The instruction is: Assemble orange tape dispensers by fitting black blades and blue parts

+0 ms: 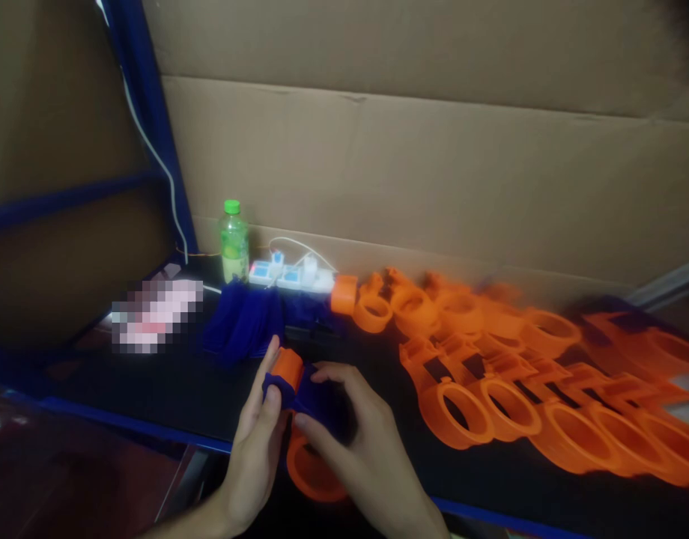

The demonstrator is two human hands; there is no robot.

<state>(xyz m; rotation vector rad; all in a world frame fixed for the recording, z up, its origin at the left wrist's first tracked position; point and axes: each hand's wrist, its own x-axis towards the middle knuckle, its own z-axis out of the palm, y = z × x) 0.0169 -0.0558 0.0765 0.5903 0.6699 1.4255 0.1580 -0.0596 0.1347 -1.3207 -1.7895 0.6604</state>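
Both hands work one orange plastic part (308, 442) at the near edge of the black bench (170, 389). The part has a ring at its lower end and a block-shaped top, with a dark blue strap (302, 393) wrapped over the top. The left hand (255, 442) pinches the strapped top; the right hand (356, 442) grips the strap beside it. Similar orange parts (518, 389) lie in rows to the right.

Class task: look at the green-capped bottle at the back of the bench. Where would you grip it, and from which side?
Probably round the body of the bottle, coming from the front. It stands upright, the cardboard wall closes off the back, and a power strip crowds its right side. The near side looks open above the blue cloth pile.
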